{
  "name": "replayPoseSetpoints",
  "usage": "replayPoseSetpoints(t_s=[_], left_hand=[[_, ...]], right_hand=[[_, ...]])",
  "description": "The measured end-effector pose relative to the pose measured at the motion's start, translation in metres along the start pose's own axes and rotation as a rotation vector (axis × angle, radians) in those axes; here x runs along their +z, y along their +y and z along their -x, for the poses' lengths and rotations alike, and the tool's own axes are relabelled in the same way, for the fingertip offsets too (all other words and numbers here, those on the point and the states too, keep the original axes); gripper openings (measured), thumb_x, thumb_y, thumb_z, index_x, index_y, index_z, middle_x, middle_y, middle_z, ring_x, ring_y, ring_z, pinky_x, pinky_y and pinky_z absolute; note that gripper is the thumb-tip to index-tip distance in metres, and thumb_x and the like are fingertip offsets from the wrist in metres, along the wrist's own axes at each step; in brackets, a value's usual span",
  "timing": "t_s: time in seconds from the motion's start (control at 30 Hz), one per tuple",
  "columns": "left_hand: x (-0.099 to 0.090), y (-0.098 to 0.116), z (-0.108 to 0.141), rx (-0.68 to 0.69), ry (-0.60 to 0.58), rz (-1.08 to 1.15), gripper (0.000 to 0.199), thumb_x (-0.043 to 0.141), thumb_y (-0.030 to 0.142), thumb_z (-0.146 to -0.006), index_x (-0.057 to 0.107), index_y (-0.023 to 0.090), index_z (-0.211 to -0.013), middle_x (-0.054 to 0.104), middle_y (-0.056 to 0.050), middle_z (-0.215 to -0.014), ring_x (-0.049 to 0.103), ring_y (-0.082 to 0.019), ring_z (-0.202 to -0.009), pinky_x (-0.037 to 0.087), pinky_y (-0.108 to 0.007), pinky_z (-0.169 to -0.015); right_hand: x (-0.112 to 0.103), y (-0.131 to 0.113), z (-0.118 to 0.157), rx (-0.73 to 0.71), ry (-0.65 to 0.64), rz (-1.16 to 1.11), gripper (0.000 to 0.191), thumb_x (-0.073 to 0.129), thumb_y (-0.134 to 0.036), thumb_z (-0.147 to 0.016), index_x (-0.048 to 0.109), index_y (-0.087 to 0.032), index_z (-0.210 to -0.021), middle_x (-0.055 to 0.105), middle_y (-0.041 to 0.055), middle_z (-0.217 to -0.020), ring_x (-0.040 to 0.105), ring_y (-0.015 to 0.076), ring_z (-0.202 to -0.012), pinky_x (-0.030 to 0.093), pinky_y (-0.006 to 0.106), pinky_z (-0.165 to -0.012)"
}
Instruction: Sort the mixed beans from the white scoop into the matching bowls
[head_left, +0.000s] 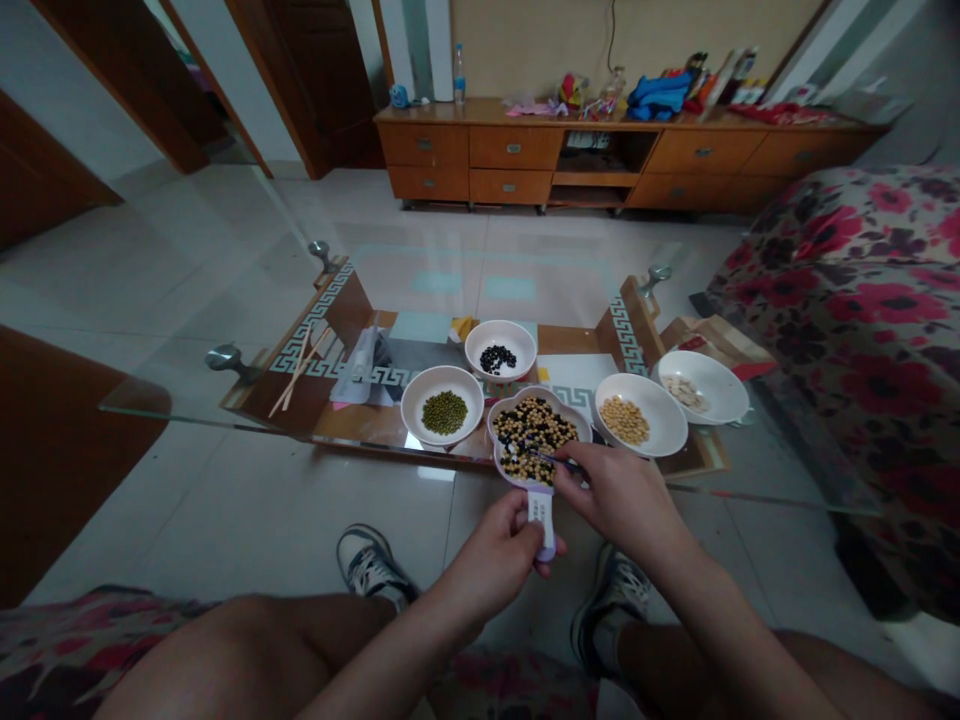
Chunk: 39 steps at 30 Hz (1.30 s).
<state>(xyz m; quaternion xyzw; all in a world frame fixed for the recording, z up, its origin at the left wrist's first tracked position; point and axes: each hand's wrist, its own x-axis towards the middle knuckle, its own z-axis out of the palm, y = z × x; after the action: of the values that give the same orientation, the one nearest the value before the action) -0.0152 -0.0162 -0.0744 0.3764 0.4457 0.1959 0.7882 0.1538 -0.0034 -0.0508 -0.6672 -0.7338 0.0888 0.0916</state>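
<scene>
Beans fill one dish, its handle gripped in the left hand; the right hand pinches tweezers among them; four bowls stand on the table.

Gripped by the left hand, at its handle: white scalloped dish, heaped with mixed black beans and soybeans. Pinched in the right hand, over the mix: slender dark tweezers. Set nearby on the glass table: white bowls of mung beans, black beans, soybeans.
</scene>
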Motion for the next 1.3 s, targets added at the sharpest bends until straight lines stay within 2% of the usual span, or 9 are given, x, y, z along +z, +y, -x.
replayPoseSetpoints(t_s=[0.23, 0.47, 0.9, 1.1, 1.2, 1.3], left_hand=[[0.0001, 0.0047, 0.0029, -0.005, 0.000, -0.041, 0.030, 0.045, 0.022, -0.082, 0.051, 0.011, -0.109, 0.067, -0.008, -0.083, 0.053, -0.012, -0.061, 0.040, -0.025, -0.061], [0.0002, 0.0039, 0.0015, -0.012, -0.006, -0.020, 0.036, 0.046, 0.023, -0.082, 0.050, 0.010, -0.116, 0.066, -0.006, -0.081, 0.054, -0.012, -0.060, 0.039, -0.025, -0.061], [0.0007, 0.0060, 0.0028, -0.028, -0.005, -0.005, 0.036, 0.051, 0.028, -0.081, 0.051, 0.012, -0.113, 0.065, -0.005, -0.082, 0.057, -0.013, -0.065, 0.039, -0.026, -0.063], [0.0019, 0.0048, 0.0018, -0.016, 0.012, -0.003, 0.032, 0.048, 0.025, -0.080, 0.051, 0.012, -0.110, 0.065, -0.006, -0.082, 0.055, -0.013, -0.063, 0.039, -0.026, -0.063], [0.0026, 0.0049, 0.0017, -0.016, 0.008, -0.001, 0.033, 0.050, 0.025, -0.079, 0.051, 0.013, -0.110, 0.064, -0.005, -0.081, 0.054, -0.013, -0.062, 0.038, -0.026, -0.062], [0.0031, 0.0059, 0.0026, -0.023, 0.009, 0.007, 0.032, 0.049, 0.026, -0.079, 0.051, 0.013, -0.109, 0.063, -0.004, -0.079, 0.053, -0.012, -0.060, 0.038, -0.025, -0.061]], right_hand=[[0.0029, -0.0007, -0.0009, -0.006, -0.054, 0.019, 0.020, 0.051, -0.028, -0.088, 0.071, -0.025, -0.093, 0.074, 0.0013, -0.081, 0.066, 0.0154, -0.070, 0.033, 0.024, -0.055], [0.0039, -0.0002, -0.0011, -0.048, -0.047, -0.007, 0.020, 0.051, -0.026, -0.088, 0.070, -0.024, -0.094, 0.073, 0.0012, -0.080, 0.065, 0.0151, -0.069, 0.034, 0.024, -0.057], [0.0056, 0.0009, -0.0016, -0.090, -0.042, -0.036, 0.021, 0.050, -0.026, -0.089, 0.070, -0.024, -0.094, 0.073, 0.0017, -0.081, 0.065, 0.0148, -0.068, 0.035, 0.024, -0.056], [0.0058, 0.0022, -0.0012, -0.096, -0.047, -0.032, 0.021, 0.050, -0.027, -0.090, 0.070, -0.024, -0.097, 0.074, 0.0017, -0.084, 0.066, 0.0155, -0.070, 0.036, 0.024, -0.057], [0.0043, 0.0012, -0.0014, -0.082, -0.011, -0.063, 0.022, 0.050, -0.028, -0.091, 0.070, -0.023, -0.097, 0.074, 0.0023, -0.084, 0.067, 0.0151, -0.071, 0.038, 0.023, -0.058], [0.0031, -0.0041, -0.0045, -0.066, 0.077, -0.099, 0.024, 0.050, -0.031, -0.091, 0.071, -0.022, -0.098, 0.074, 0.0030, -0.086, 0.067, 0.0147, -0.070, 0.041, 0.024, -0.060]])
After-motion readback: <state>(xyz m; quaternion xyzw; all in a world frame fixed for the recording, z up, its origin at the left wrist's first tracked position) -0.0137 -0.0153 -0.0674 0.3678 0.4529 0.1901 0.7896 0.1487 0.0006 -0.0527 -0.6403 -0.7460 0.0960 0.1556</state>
